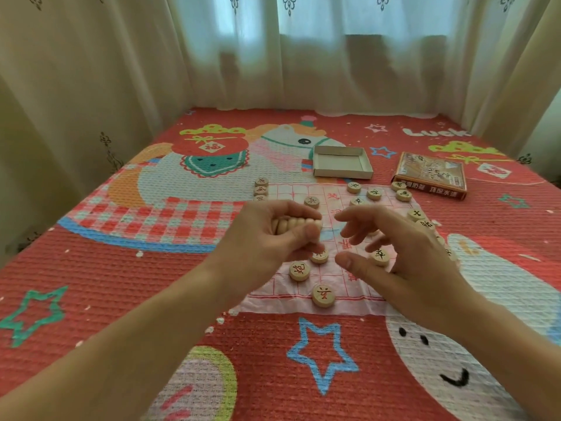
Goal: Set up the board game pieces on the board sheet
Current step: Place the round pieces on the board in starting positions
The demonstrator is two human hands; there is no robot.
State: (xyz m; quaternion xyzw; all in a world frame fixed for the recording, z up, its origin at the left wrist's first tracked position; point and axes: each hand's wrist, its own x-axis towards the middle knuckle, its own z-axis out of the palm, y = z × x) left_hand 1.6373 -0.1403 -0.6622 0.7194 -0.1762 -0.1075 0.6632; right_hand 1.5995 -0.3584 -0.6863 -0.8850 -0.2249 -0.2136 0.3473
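A thin pink-white board sheet (306, 302) with red grid lines lies on the bed. Several round wooden pieces with red or black characters sit scattered on it, such as one at the near edge (323, 295), one left of it (299, 271) and one under my right fingers (379, 256). My left hand (267, 238) hovers over the sheet's left side and grips a sideways stack of wooden pieces (296, 223). My right hand (403, 253) is just right of it, fingers spread and relaxed, holding nothing.
An empty white box tray (343, 171) and the printed box lid (431, 176) lie beyond the sheet. A small stack of pieces (261, 188) stands at the sheet's far left corner. Red patterned bed cover (121, 284) all around; curtains enclose the bed.
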